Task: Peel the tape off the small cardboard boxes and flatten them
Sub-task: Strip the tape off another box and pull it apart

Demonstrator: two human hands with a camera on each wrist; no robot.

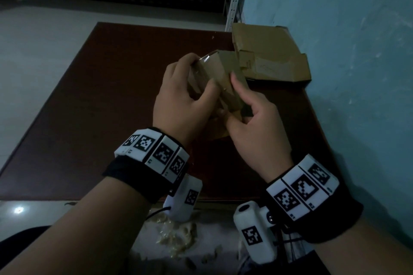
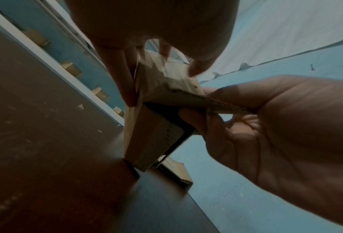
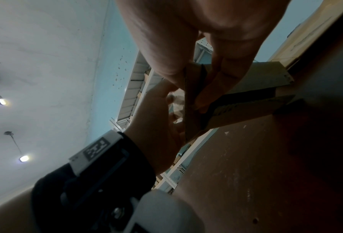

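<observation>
My left hand [image 1: 178,96] and right hand [image 1: 252,127] both grip the box [image 1: 228,78], its length running away from me, tilted above the table [image 1: 100,96].

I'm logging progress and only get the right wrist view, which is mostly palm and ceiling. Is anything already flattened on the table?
Observer: Yes, the head view shows a flattened box lying at the table's far corner by the blue wall.
Operator: And the box in hand?
Observer: Both the left hand and the right hand grip the small box above the table.
Operator: Any tape visible?
Observer: A shiny clear strip shows at its top edge, by the left fingertips.
</observation>
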